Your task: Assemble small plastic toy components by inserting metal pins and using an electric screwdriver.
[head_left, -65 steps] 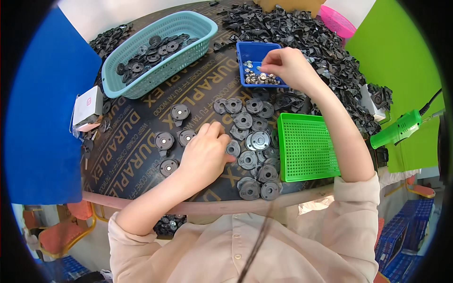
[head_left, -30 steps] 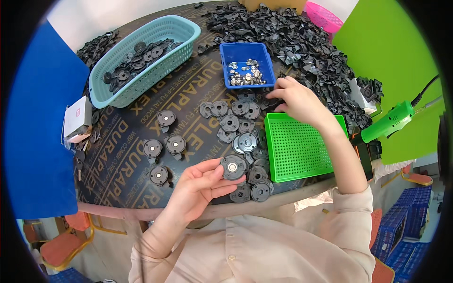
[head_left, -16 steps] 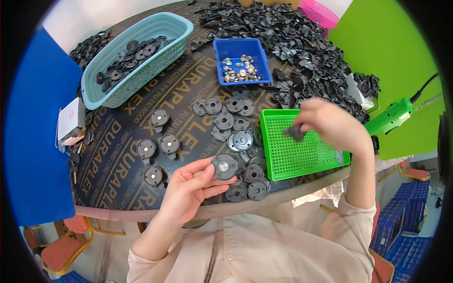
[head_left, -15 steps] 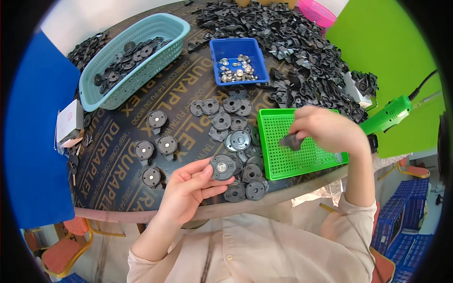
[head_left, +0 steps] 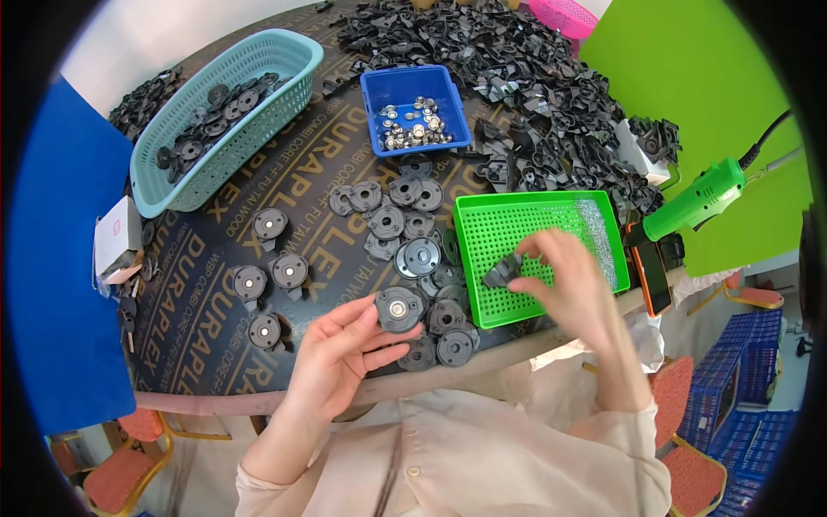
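My left hand point(head_left: 332, 349) pinches a round black plastic part point(head_left: 401, 310) with a silver metal centre, its face turned up. Between the thumb and fingers of my right hand point(head_left: 564, 280) is a small dark angular plastic piece point(head_left: 502, 272), held over the green perforated tray point(head_left: 474, 303). Small silver screws point(head_left: 594, 241) lie along the tray's right side. Beside my left hand, more round black parts point(head_left: 386, 221) are clustered on the dark table, one with a shiny metal disc point(head_left: 419, 257). Farther left sit several finished-looking round parts with tabs point(head_left: 270, 224).
A blue bin point(head_left: 413, 112) holds silver metal pieces. The teal basket point(head_left: 228, 125) contains round black parts. A big heap of black plastic pieces point(head_left: 517, 77) covers the far right. A green electric screwdriver point(head_left: 698, 202) hangs right of the tray, near an orange-edged phone point(head_left: 650, 276).
My right hand has drawn back and down, bringing the dark piece nearer my left hand. The left hand keeps its hold on the round part. The whole view has shifted slightly.
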The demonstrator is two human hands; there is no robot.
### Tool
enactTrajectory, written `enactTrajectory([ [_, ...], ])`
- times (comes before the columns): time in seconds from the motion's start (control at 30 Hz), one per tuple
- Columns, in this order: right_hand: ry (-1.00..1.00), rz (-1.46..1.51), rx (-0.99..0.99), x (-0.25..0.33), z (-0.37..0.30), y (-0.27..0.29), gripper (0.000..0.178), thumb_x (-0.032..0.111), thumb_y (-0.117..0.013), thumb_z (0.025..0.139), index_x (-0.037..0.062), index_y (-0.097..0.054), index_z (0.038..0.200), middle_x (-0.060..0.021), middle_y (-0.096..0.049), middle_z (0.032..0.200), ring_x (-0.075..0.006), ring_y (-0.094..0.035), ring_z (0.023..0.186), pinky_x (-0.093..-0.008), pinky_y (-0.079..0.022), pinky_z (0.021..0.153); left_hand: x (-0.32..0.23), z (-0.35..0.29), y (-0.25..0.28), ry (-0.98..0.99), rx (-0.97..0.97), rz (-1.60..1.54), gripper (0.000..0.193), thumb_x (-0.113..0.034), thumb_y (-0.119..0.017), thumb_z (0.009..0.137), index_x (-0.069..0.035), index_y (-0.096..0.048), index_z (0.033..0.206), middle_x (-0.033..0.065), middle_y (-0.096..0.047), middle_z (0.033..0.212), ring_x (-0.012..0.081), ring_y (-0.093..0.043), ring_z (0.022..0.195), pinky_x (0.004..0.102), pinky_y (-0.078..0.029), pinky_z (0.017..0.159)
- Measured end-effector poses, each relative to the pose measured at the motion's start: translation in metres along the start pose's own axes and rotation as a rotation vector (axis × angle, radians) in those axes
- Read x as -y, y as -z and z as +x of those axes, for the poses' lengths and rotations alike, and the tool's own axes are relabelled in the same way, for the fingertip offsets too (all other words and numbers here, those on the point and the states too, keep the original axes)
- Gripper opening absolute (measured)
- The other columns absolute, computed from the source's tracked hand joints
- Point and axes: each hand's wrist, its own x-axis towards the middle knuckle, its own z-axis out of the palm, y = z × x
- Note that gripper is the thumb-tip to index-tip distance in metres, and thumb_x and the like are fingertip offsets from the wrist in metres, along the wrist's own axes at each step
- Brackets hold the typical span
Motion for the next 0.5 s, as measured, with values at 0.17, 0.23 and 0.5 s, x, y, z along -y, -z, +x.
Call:
enactTrajectory([
  [0.17, -0.011, 0.080, -0.214, 0.003, -0.016, -0.029, 0.029, 0.002, -0.072, 0.072, 0.0051, -0.063, 0.100, -0.0098, -0.061, 0.092, -0.0278, -0.057, 0.092, -0.0379, -0.046, 0.079, 0.002, 0.003, -0.004, 0.008, 0.002, -0.032, 0.036, -0.015, -0.049, 0.097, 0.004, -0.049, 0.128, 0.0168, -0.061, 0.117, 0.0323, -0.062, 0.107, 0.0348, -0.055, 0.082],
  [0.23, 0.000, 0.038, -0.212, 0.000, -0.016, -0.028, 0.031, 0.000, -0.071, 0.073, 0.0052, -0.065, 0.103, -0.0093, -0.062, 0.093, -0.0267, -0.058, 0.090, -0.0358, -0.047, 0.078, 0.004, 0.004, -0.005, 0.025, 0.016, -0.047, 0.036, -0.015, -0.049, 0.097, 0.003, -0.049, 0.128, 0.0161, -0.062, 0.117, 0.0327, -0.061, 0.108, 0.0359, -0.054, 0.083],
  [0.5, 0.385, 0.391, -0.264, 0.056, -0.010, -0.022, 0.035, -0.003, -0.070, 0.066, 0.0053, -0.070, 0.100, -0.0085, -0.061, 0.092, -0.0243, -0.058, 0.084, -0.0325, -0.047, 0.072, 0.015, 0.006, -0.017, 0.088, 0.041, -0.082, 0.035, -0.017, -0.045, 0.098, 0.005, -0.049, 0.124, 0.0155, -0.063, 0.114, 0.0284, -0.063, 0.104, 0.0393, -0.056, 0.085],
])
